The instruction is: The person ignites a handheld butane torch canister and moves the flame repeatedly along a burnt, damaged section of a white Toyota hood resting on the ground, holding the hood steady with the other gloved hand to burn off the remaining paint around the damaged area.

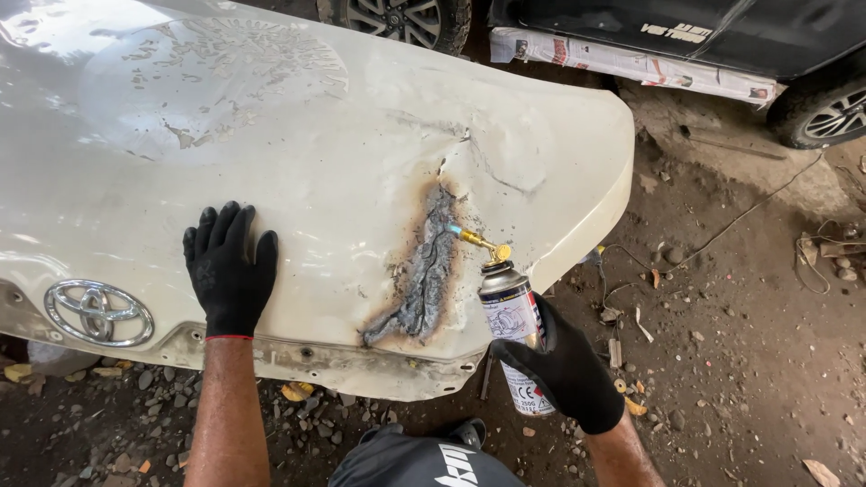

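A white car hood (pixel 298 153) lies in front of me with a dented, scorched patch (pixel 422 275) of bare grey metal near its front edge. My left hand (pixel 230 269), in a black glove, rests flat on the hood to the left of that patch. My right hand (pixel 564 370), also gloved, grips a gas canister (pixel 514 329) with a brass torch nozzle (pixel 483 245) on top. A small blue flame at the nozzle tip points at the upper part of the burnt patch.
A chrome emblem (pixel 97 313) sits on the hood's front left. Dirt ground (pixel 740 298) with stones, wires and scraps lies to the right and below. A dark vehicle (pixel 722 36) with paper masking and wheels stands at the back. My dark trouser knee (pixel 424 460) shows at the bottom.
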